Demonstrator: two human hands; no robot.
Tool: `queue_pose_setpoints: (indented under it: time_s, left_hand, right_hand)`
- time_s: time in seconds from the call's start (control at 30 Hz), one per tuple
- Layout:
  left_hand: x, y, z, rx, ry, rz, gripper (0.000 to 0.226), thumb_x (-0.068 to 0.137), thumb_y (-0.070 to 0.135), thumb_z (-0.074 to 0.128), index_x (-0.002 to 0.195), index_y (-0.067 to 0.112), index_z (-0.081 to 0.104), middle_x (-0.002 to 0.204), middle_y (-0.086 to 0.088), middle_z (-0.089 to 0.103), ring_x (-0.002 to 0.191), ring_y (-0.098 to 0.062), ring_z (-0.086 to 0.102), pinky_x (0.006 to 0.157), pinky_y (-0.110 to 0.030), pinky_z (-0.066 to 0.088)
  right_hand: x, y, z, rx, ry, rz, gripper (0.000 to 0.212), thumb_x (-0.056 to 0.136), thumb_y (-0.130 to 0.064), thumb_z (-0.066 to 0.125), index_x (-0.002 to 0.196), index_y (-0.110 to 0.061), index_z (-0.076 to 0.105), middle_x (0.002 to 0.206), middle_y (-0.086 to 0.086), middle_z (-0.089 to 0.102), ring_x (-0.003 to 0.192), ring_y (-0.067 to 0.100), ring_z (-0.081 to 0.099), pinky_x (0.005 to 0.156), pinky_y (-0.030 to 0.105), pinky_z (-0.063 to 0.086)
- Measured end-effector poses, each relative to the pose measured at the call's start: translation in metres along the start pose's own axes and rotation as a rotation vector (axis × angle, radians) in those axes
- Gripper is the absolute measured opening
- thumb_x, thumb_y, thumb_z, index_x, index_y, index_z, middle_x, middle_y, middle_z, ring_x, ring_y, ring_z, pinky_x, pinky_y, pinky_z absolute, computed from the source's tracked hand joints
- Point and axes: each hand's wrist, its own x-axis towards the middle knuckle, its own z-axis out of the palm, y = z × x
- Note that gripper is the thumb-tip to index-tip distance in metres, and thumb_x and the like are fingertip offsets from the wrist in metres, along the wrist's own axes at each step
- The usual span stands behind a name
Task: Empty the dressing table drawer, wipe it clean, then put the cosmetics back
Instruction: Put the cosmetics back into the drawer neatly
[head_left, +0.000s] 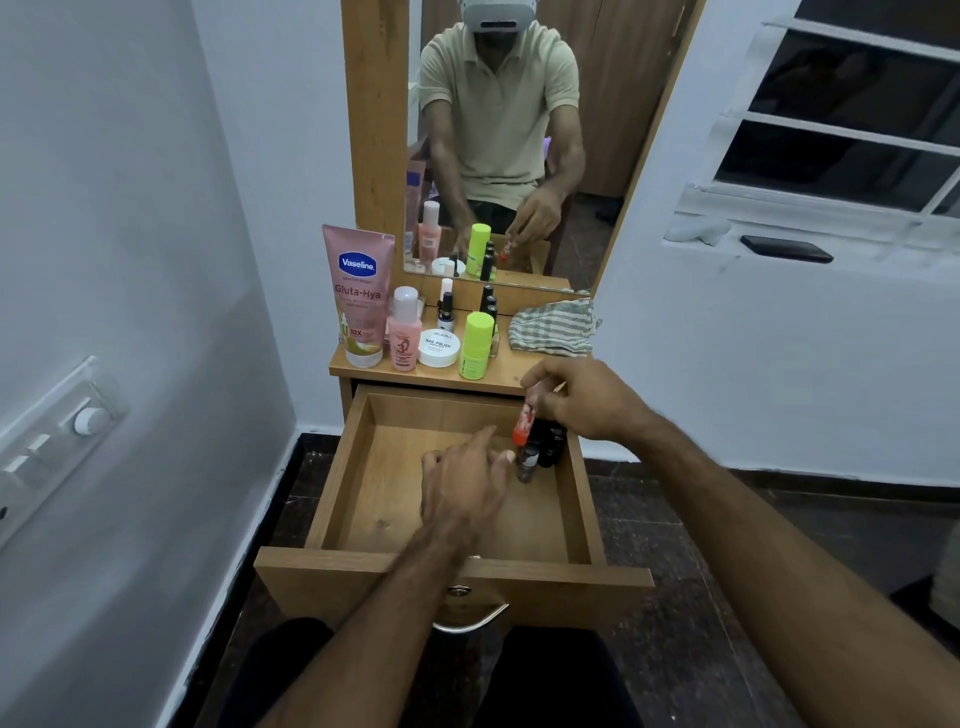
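Two hands over drawer (337, 483): right grip (576, 400) pinches orange-capped tube (525, 422), axis near-vertical, cap down; left grip (467, 483) relaxed, empty, closer to small bottles (540, 452) back-right.

The tall pink tube (358, 296), standing on the bench well beyond the fingers, reads "Vaseline", "Gluta-Hya" and "10X". The low white jar (439, 347) beside the pink bottle (404, 332) reads "NAIL POLISH". Print on the other bottles is too small to read.
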Motion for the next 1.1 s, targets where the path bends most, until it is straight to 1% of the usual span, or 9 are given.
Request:
queue_pose_setpoints:
  time_s: [0.13,0.23,0.47,0.57,0.67,0.77,0.9,1.0,1.1]
  left_hand:
    - [-0.001,0.000,0.003,0.018,-0.019,0.096,0.038,0.104,0.042,0.047,0.140,0.031,0.052,0.118,0.009,0.071,0.106,-0.011,0.060,0.098,-0.034,0.032]
    - [-0.002,-0.002,0.002,0.075,-0.007,0.097,0.035,0.102,0.045,0.049,0.134,0.033,0.057,0.115,0.011,0.072,0.103,-0.010,0.060,0.100,-0.033,0.031]
    - [0.000,-0.004,0.004,0.115,0.010,0.085,0.035,0.100,0.052,0.050,0.128,0.036,0.060,0.107,0.012,0.074,0.097,-0.008,0.061,0.097,-0.032,0.026]
    - [0.001,-0.006,0.005,0.113,0.020,0.074,0.032,0.098,0.055,0.053,0.123,0.037,0.063,0.101,0.012,0.075,0.094,-0.007,0.060,0.097,-0.033,0.027]
    - [0.000,-0.006,0.006,0.095,0.027,0.067,0.031,0.095,0.057,0.055,0.119,0.039,0.065,0.096,0.014,0.075,0.091,-0.006,0.059,0.094,-0.032,0.027]
    - [0.000,-0.006,0.005,0.076,0.015,0.059,0.036,0.092,0.060,0.059,0.120,0.038,0.064,0.099,0.016,0.075,0.096,-0.005,0.060,0.094,-0.032,0.028]
    - [0.000,-0.007,0.005,0.060,-0.033,0.039,0.051,0.089,0.059,0.065,0.133,0.035,0.057,0.111,0.016,0.073,0.109,-0.004,0.060,0.100,-0.035,0.029]
    - [0.001,-0.006,0.005,0.085,-0.016,0.029,0.048,0.092,0.053,0.063,0.136,0.034,0.056,0.112,0.016,0.072,0.111,-0.004,0.060,0.103,-0.034,0.028]
    - [0.001,-0.006,0.005,0.092,-0.015,0.013,0.046,0.094,0.050,0.062,0.136,0.033,0.055,0.112,0.016,0.072,0.112,-0.006,0.059,0.105,-0.035,0.030]
  right_hand:
    - [-0.009,0.000,0.009,0.038,-0.075,-0.009,0.011,0.095,-0.023,0.068,0.104,-0.029,0.069,0.087,-0.009,0.071,0.082,0.008,0.067,0.075,0.031,0.058]
    - [-0.012,0.000,0.016,0.072,-0.094,-0.012,0.011,0.094,-0.024,0.069,0.102,-0.031,0.069,0.088,-0.009,0.071,0.081,0.005,0.068,0.076,0.030,0.059]
    - [-0.013,0.001,0.019,0.077,-0.105,-0.007,0.015,0.094,-0.025,0.069,0.109,-0.030,0.070,0.092,-0.009,0.071,0.085,0.006,0.068,0.068,0.020,0.055]
    - [-0.014,0.001,0.018,0.071,-0.110,-0.010,0.015,0.093,-0.027,0.071,0.107,-0.032,0.072,0.093,-0.012,0.070,0.085,0.002,0.066,0.064,0.012,0.047]
    - [-0.014,0.003,0.017,0.073,-0.097,-0.015,0.015,0.093,-0.025,0.071,0.105,-0.032,0.073,0.089,-0.014,0.071,0.081,-0.003,0.066,0.063,0.010,0.046]
    - [-0.015,0.006,0.017,0.054,-0.096,-0.023,0.015,0.093,-0.024,0.071,0.104,-0.034,0.072,0.085,-0.014,0.071,0.078,-0.004,0.066,0.063,0.011,0.046]
    - [-0.016,0.019,0.010,-0.012,-0.075,0.023,0.017,0.094,-0.024,0.069,0.102,-0.038,0.068,0.083,-0.016,0.070,0.080,-0.001,0.065,0.065,0.017,0.047]
    - [-0.018,0.031,0.009,-0.110,-0.057,0.090,0.017,0.093,-0.023,0.069,0.102,-0.038,0.067,0.084,-0.018,0.069,0.080,-0.001,0.065,0.071,0.025,0.054]
    - [-0.022,0.041,0.017,-0.195,-0.035,0.141,0.016,0.095,-0.026,0.065,0.104,-0.039,0.069,0.092,-0.021,0.068,0.081,0.000,0.063,0.070,0.026,0.052]
